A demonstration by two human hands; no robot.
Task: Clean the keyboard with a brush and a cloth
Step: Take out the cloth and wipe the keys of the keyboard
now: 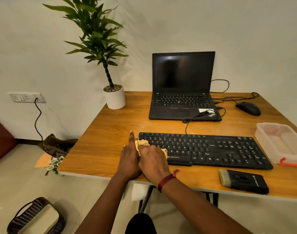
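**Cloth on the keyboard's left end**

The black keyboard (212, 149) is lying flat across the front half of the wooden counter (107, 137), its long edge running left to right and its thin black cable (189, 121) trailing back toward the laptop. A crumpled yellow cloth (142, 143) – soft and bunched into folds – is sitting on the keyboard's left end, covering the keys there. The right hand (153, 160) is pressing down on it, its grip curled over the bunched fabric; a red thread band is circling that wrist. The left hand (129, 159) is resting just beside it at the keyboard's left edge, touching the right hand. What shows of its grip is spread, with the index finger (131, 138) pointing straight forward; its other fingers are hiding behind the cloth.

The brush (242, 180) – a flat black rectangular body with a row of pale bristles at its left end – is lying untouched near the counter's front edge, just in front of the keyboard's right half. A clear, ribbed plastic container (282, 142) with a red latch is sitting at the right. Farther back, an open black laptop (183, 85) is standing with a dark screen, a rounded black mouse (248, 108) to its right and a smooth white pot (114, 98) holding a leafy plant at the back left corner.
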